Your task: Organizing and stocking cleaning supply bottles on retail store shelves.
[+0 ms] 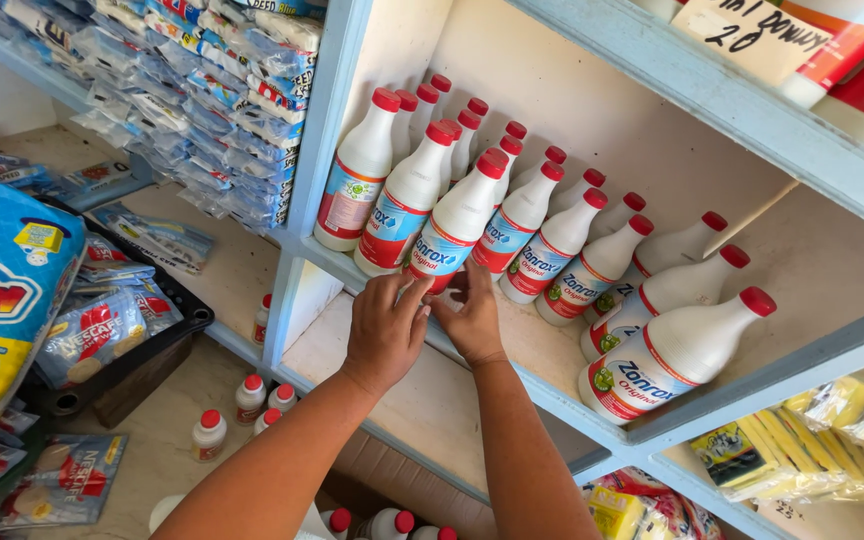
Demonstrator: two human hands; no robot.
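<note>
Here we saw sachet strips (214, 95) hanging at left; then our left hand (384, 327) and right hand (471, 320), fingers loosely curled, cupped the base of a white red-capped bottle (455, 227) at the pale blue shelf (552, 392) front edge.

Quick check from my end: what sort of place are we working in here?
Most likely a small shop or its stockroom. Light-blue shelves hold rows of identical white bottles with red caps, stacked sachet packs fill the next bay, and a handwritten price card sits above. Both hands, left and right, touch one front bottle.
</note>
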